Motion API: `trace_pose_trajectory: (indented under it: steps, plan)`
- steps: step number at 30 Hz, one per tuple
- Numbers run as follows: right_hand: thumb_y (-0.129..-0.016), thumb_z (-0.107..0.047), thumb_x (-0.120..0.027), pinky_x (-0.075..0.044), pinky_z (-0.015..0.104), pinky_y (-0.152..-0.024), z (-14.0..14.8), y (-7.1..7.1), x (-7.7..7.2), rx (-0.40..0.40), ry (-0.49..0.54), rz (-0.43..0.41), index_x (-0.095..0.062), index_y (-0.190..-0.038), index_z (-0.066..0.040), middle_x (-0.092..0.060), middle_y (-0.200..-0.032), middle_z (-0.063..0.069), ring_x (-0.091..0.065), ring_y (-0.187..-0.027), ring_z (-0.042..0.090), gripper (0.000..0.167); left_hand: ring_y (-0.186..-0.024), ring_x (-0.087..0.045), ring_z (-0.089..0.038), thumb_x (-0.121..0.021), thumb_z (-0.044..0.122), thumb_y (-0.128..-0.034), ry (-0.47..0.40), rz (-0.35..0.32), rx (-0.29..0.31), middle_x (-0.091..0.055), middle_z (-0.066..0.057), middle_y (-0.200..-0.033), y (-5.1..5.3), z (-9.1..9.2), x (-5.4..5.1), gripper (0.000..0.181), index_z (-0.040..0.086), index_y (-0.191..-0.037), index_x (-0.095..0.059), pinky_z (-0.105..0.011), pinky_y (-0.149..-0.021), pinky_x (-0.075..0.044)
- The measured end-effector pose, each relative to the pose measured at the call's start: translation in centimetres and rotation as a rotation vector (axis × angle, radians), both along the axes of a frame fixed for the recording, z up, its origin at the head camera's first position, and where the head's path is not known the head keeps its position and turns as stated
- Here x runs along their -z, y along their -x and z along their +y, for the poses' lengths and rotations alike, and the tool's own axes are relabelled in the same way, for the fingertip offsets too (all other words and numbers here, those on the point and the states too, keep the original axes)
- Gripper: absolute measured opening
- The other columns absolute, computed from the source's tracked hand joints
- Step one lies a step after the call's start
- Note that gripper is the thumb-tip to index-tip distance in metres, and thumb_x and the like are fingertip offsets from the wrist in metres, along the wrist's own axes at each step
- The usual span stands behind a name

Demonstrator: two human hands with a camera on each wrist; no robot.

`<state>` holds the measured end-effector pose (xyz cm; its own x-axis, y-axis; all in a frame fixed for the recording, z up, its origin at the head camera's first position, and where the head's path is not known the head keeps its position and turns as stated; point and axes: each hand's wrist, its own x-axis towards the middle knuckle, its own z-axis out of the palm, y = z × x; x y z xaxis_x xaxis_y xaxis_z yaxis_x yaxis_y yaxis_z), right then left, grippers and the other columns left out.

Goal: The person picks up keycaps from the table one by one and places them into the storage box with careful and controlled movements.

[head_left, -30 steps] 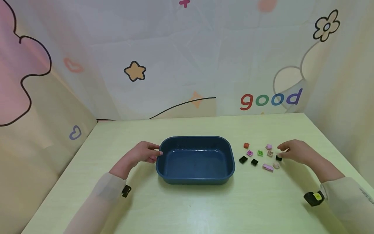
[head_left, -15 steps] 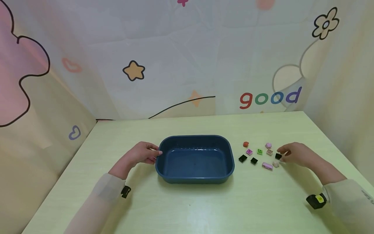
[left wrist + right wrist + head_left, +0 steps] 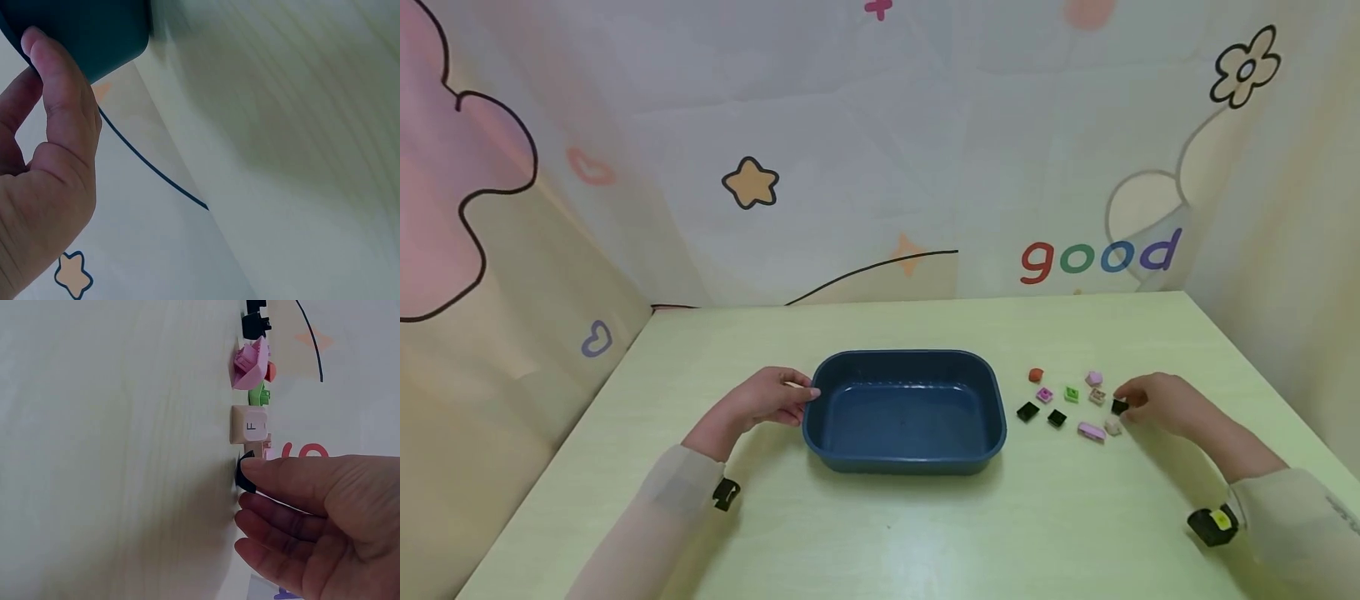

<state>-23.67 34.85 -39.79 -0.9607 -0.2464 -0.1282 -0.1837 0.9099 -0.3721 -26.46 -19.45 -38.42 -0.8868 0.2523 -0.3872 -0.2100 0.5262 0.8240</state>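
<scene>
Small black plastic keycap (image 3: 247,478) was beside pale-pink square "F" keycap (image 3: 250,424) | right hand (image 3: 1165,407): narrow, pinched it | left hand (image 3: 769,395): held dark-blue rectangular plastic tub (image 3: 904,467) by rim | risk: shallow fingertip hold could have slipped, knocking "F" keycap

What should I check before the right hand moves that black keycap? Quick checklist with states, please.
1. Right hand at the black keycap: ok, thumb against it.
2. Black keycap clear of the table: cannot tell.
3. Left hand on the blue tray: ok, thumb at the rim.
4. Blue tray upright, opening up: ok.
5. Low path to the blue tray unobstructed: not ok; other pieces, such as the green keycap, lie between, so lifting over them seems safer.
</scene>
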Motion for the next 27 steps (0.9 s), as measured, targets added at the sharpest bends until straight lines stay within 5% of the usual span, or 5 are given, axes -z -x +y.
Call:
trace_pose_trajectory:
  steps: [17,27]
  plan:
    - [-0.086,0.0,-0.071,-0.05,0.034,-0.073,0.06,0.24,0.5,-0.01,-0.022,0.035,-0.068,-0.108,0.016,-0.071,-0.094,0.022,-0.057,-0.08,0.022,0.027,-0.061,-0.06,-0.008,-0.062,0.016,-0.1027,0.003,-0.011,-0.009,-0.062,0.0,-0.073,-0.06,0.13,0.02,0.036,-0.008,-0.129,-0.055,-0.018,-0.062,-0.058]
    - [-0.087,0.0,-0.069,-0.048,0.031,-0.069,0.09,0.32,-0.39,-0.04,-0.034,0.062,-0.068,-0.108,0.016,-0.071,-0.09,0.019,-0.055,-0.077,0.02,0.026,-0.061,-0.061,-0.008,-0.062,0.016,-0.1026,0.001,-0.014,-0.013,-0.062,0.0,-0.072,0.11,0.16,0.0,0.036,-0.007,-0.129,-0.054,-0.018,-0.062,-0.058]
